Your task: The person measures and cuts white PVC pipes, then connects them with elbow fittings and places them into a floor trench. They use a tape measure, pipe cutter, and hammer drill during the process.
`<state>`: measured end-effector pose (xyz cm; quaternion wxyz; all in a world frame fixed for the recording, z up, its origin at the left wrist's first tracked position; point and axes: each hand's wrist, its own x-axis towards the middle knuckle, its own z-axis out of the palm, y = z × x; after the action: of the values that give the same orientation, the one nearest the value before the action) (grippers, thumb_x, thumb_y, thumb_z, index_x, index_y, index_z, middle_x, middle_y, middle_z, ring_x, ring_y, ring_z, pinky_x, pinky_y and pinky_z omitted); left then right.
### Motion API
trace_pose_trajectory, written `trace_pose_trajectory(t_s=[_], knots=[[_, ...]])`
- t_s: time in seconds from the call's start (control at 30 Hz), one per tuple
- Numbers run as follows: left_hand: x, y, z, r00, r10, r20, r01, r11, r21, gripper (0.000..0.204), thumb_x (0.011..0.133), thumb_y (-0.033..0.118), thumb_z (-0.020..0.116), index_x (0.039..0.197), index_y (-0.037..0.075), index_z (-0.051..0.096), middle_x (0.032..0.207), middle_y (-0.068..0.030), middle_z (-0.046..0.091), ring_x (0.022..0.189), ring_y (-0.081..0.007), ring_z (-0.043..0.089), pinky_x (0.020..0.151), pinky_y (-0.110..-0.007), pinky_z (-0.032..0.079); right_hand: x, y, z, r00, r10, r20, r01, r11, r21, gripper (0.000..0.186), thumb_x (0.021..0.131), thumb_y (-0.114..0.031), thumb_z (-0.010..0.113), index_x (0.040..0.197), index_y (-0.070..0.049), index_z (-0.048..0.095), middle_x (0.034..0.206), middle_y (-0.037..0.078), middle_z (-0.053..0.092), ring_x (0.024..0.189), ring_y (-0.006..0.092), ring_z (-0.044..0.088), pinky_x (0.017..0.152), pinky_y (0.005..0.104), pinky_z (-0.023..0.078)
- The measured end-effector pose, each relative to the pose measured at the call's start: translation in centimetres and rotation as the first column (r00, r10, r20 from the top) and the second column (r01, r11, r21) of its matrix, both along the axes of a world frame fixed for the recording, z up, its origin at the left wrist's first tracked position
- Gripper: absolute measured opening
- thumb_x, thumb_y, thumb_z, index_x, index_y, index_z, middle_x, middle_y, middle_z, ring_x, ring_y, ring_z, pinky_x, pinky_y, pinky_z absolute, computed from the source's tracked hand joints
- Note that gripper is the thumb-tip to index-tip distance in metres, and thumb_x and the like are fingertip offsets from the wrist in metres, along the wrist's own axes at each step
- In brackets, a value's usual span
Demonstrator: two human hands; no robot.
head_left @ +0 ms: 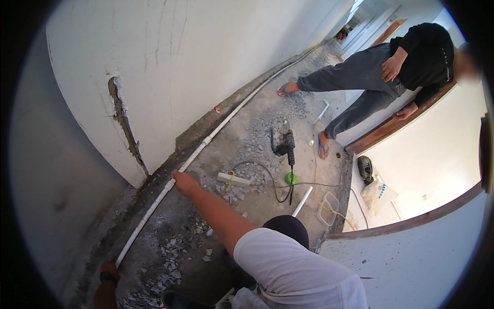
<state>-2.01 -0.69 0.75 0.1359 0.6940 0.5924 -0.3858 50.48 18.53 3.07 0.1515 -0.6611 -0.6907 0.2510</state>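
A long white plastic pipe [138, 230] runs along the base of the wall, with sleeve-like joints on it. My right hand [185, 183] is closed around it just beyond the nearer joint [169, 185]. Nearer to me, my left hand [109, 270], with a dark watch at the wrist, is closed at the pipe's lower visible end; its fingers are partly hidden in shadow. The pipe lies beside a broken channel where floor and wall meet. Past my right hand it passes a second joint [207, 140] and runs toward the far end of the corridor.
A power drill [289, 146] with a black cable lies amid rubble. Nearby are a green tape measure [290, 178], a pale block [233, 179], a short white pipe [302, 201] and a clear plastic container [328, 208]. A person in sandals [360, 67] stands at the right. The wall has a chiselled slot [123, 119].
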Motion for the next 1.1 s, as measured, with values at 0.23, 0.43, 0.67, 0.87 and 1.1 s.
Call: trace_pose_trajectory(t_s=[0.23, 0.43, 0.67, 0.87, 1.1], knots=[[0.1, 0.0, 0.9, 0.999, 0.049, 0.007, -0.049, 0.999, -0.017, 0.027, 0.077, 0.020, 0.068, 0.101, 0.009, 0.074, 0.109, -0.0150, 0.069, 0.104, -0.0290, 0.067, 0.091, -0.037, 0.054, -0.7, 0.2, 2.6, 0.998, 0.050, 0.048, -0.046, 0.995, -0.084, 0.020, 0.093, -0.015, 0.049, 0.107, -0.002, 0.055, 0.103, 0.024, 0.066, 0.101, 0.0404, 0.063, 0.088, 0.0495, 0.049], [0.4, -0.3, 1.5, 0.999, 0.039, 0.011, -0.040, 0.999, 0.031, 0.025, 0.077, 0.018, 0.069, 0.099, 0.007, 0.073, 0.103, -0.0149, 0.070, 0.100, -0.0291, 0.068, 0.088, -0.038, 0.055, -1.2, -0.1, 2.4, 0.994, 0.061, 0.096, -0.055, 0.996, -0.068, 0.029, 0.084, -0.013, 0.060, 0.110, -0.001, 0.056, 0.111, 0.022, 0.063, 0.104, 0.0382, 0.063, 0.091, 0.0465, 0.051], [0.4, -0.2, 1.3, 0.997, 0.067, 0.039, -0.069, 0.997, 0.038, 0.023, 0.077, 0.018, 0.070, 0.097, 0.008, 0.073, 0.103, -0.0150, 0.070, 0.100, -0.0289, 0.068, 0.088, -0.038, 0.054, -1.2, -0.4, 2.0, 0.978, 0.104, 0.182, -0.097, 0.994, -0.045, 0.038, 0.077, -0.005, 0.063, 0.114, -0.003, 0.057, 0.117, 0.021, 0.060, 0.106, 0.0381, 0.062, 0.092, 0.0453, 0.052], [-0.1, -0.2, 0.3, 0.998, 0.024, 0.051, -0.026, 0.999, 0.044, 0.023, 0.077, 0.018, 0.069, 0.097, 0.008, 0.073, 0.102, -0.0149, 0.070, 0.099, -0.0288, 0.068, 0.087, -0.038, 0.055, -1.0, -0.4, 1.5, 0.972, 0.121, 0.202, -0.115, 0.992, -0.044, 0.035, 0.079, -0.004, 0.060, 0.114, -0.003, 0.060, 0.118, 0.021, 0.059, 0.110, 0.0364, 0.061, 0.094, 0.0444, 0.051], [-0.4, -0.2, 0.6, 0.998, 0.029, 0.060, -0.033, 0.997, 0.069, 0.023, 0.077, 0.017, 0.068, 0.097, 0.007, 0.073, 0.101, -0.0150, 0.070, 0.098, -0.0297, 0.069, 0.086, -0.039, 0.055, -1.8, 0.1, 1.4, 0.957, 0.161, 0.240, -0.141, 0.985, -0.100, 0.038, 0.077, -0.007, 0.060, 0.115, -0.005, 0.062, 0.129, 0.024, 0.054, 0.109, 0.0366, 0.061, 0.094, 0.0433, 0.051]])
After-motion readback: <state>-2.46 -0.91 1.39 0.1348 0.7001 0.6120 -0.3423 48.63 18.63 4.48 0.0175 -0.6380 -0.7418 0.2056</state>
